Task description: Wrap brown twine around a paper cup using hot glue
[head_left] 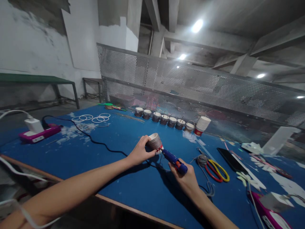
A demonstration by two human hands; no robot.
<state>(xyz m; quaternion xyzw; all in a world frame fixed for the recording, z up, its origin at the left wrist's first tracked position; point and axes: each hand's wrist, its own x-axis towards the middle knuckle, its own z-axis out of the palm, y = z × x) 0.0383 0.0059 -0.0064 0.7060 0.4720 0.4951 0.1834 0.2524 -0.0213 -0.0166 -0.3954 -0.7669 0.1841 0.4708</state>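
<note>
Forearms (83,183), grey-wrapped cup (155,142) (red below), tilted, white-rimmed

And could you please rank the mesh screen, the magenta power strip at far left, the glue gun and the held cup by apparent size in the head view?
1. Mesh screen
2. Magenta power strip
3. Glue gun and held cup: too close to rank, since both are partly covered
</note>
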